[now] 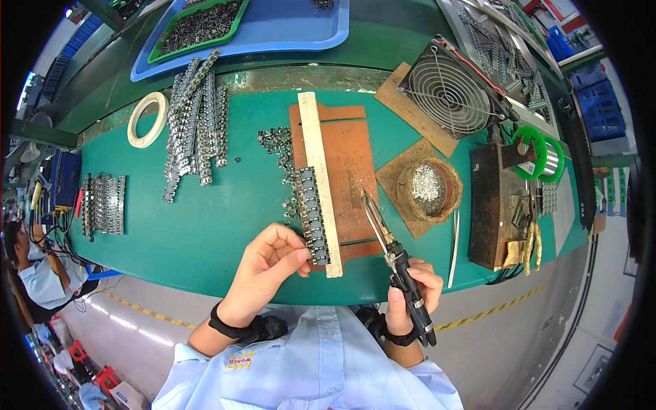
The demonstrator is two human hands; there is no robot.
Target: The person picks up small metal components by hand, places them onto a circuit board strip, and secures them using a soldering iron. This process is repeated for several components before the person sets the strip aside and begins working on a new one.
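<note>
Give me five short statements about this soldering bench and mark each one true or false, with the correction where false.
1. The right hand grips a soldering iron. True.
2. The left hand rests on the roll of tape. False: its fingertips are at the row of small metal parts lined along the pale strip; the tape lies far off to the left.
3. A round wire fan guard sits at the far right of the bench. True.
4. The bench mat is red. False: it is green.
5. The blue tray lies at the near edge. False: it is at the far side.
</note>
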